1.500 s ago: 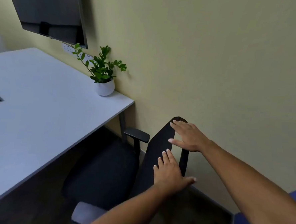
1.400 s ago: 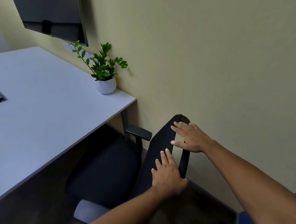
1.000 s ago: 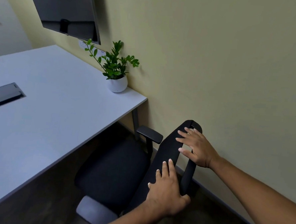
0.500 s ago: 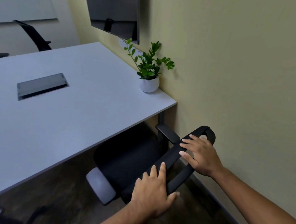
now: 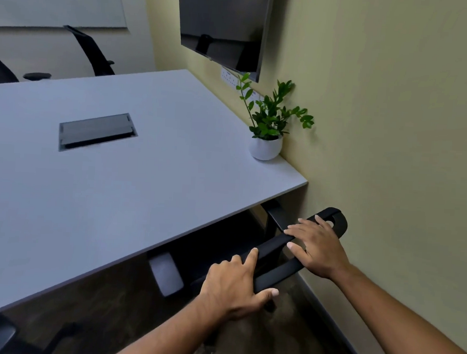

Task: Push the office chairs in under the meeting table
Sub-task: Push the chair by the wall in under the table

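Both hands are pressing on the chair's backrest (image 5: 279, 257): the left hand (image 5: 235, 285) is wrapping its near end, thumb hooked under and fingers curled over, while the right hand (image 5: 317, 246) is lying spread and flat along the top, gripping nothing. Compared with a second ago, the office chair has rolled well forward; its seat is now sitting in shadow beneath the bench (image 5: 133, 192), and the grey armrest (image 5: 166, 274) is tucking under the edge. This chair is looking almost home, needing only a last nudge. Beyond, a potted plant (image 5: 267, 135) is standing in the bench's corner against the wall, and farther chairs (image 5: 91, 49) are waiting on the opposite side.
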### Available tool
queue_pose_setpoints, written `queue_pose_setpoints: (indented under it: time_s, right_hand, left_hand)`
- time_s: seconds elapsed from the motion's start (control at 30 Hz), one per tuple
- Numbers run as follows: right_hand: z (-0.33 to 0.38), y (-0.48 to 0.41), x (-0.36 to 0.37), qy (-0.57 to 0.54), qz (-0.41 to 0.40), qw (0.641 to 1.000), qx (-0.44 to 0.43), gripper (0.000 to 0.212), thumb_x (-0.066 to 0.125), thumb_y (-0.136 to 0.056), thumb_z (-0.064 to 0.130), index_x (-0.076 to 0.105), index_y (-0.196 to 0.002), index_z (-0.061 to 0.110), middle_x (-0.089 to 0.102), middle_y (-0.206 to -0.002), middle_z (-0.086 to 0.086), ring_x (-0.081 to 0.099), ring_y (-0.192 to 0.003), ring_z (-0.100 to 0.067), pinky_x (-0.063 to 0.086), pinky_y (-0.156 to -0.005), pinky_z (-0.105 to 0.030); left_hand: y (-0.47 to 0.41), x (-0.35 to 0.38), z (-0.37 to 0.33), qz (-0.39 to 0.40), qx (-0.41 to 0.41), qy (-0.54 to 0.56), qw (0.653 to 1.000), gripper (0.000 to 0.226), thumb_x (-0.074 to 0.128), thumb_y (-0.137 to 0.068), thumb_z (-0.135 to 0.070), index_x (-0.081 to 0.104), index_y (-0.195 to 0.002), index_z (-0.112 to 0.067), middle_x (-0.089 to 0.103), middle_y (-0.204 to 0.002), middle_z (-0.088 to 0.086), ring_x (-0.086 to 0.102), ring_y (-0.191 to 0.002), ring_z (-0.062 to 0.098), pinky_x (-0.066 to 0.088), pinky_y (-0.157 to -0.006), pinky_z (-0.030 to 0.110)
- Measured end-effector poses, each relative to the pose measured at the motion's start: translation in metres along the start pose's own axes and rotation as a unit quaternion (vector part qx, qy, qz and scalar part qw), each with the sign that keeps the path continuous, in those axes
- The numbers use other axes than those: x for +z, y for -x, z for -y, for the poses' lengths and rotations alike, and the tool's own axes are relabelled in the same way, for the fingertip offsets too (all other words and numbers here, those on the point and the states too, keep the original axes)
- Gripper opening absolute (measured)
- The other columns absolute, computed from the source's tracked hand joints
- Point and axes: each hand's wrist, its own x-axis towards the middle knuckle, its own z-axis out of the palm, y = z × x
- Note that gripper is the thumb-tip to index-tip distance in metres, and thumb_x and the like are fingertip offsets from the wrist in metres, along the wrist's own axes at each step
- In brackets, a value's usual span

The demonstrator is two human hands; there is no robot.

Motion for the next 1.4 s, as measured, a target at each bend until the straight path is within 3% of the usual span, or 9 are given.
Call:
queue_pose_setpoints:
  time_s: [0.33,0.53,0.8,0.97,1.17,1.4]
  right_hand:
    - [0.014,-0.06,0.001,0.009,0.059,0.998,-0.029,0.058,0.043,-0.099,0.064,0.073,-0.131,0.026,0.074,-0.132,0.007,0.062,-0.129,-0.017,0.03,-0.124,-0.043]
    - [0.024,-0.089,0.007,0.006,0.06,0.997,-0.041,0.058,0.043,-0.099,0.065,0.075,-0.129,0.025,0.075,-0.13,0.007,0.064,-0.127,-0.017,0.033,-0.123,-0.045]
    - [0.041,-0.128,0.019,-0.002,0.046,0.998,-0.052,0.058,0.045,-0.094,0.063,0.075,-0.13,0.028,0.075,-0.13,0.008,0.065,-0.125,-0.016,0.038,-0.12,-0.045]
    - [0.038,-0.152,0.022,-0.003,0.05,0.997,-0.059,0.058,0.045,-0.095,0.065,0.076,-0.127,0.028,0.076,-0.126,0.008,0.067,-0.121,-0.017,0.041,-0.116,-0.044]
    - [0.042,-0.166,0.022,-0.009,0.051,0.996,-0.066,0.063,0.036,-0.101,0.069,0.075,-0.125,0.026,0.077,-0.123,0.008,0.067,-0.116,-0.015,0.045,-0.112,-0.045]
    - [0.055,-0.168,0.022,0.004,0.075,0.995,-0.066,0.075,0.024,-0.103,0.075,0.072,-0.132,0.026,0.075,-0.13,0.006,0.065,-0.124,-0.017,0.04,-0.12,-0.05]
  left_hand:
    - [-0.031,-0.009,0.045,-0.025,0.002,-0.006,1.0,0.116,0.018,-0.087,-0.1,0.014,-0.171,-0.021,0.065,-0.135,0.015,0.07,-0.111,0.036,0.056,-0.087,0.049]
    - [-0.043,-0.012,0.067,-0.048,-0.008,-0.003,0.999,0.114,0.02,-0.087,-0.1,0.02,-0.169,-0.021,0.066,-0.132,0.013,0.07,-0.109,0.035,0.053,-0.082,0.046]
    - [-0.064,-0.019,0.112,-0.08,-0.005,0.005,0.997,0.106,0.034,-0.084,-0.098,0.035,-0.161,-0.025,0.071,-0.13,0.003,0.071,-0.112,0.029,0.057,-0.085,0.044]
    - [-0.078,-0.025,0.121,-0.086,-0.018,0.015,0.996,0.098,0.04,-0.084,-0.097,0.042,-0.153,-0.028,0.072,-0.123,0.0,0.07,-0.111,0.028,0.052,-0.083,0.042]
    - [-0.089,-0.03,0.134,-0.075,-0.02,0.032,0.996,0.098,0.04,-0.082,-0.099,0.041,-0.154,-0.032,0.071,-0.129,-0.004,0.069,-0.114,0.026,0.056,-0.087,0.044]
    - [-0.083,-0.04,0.148,-0.075,-0.016,0.052,0.996,0.095,0.037,-0.084,-0.102,0.043,-0.153,-0.037,0.071,-0.131,-0.01,0.069,-0.112,0.02,0.059,-0.089,0.044]
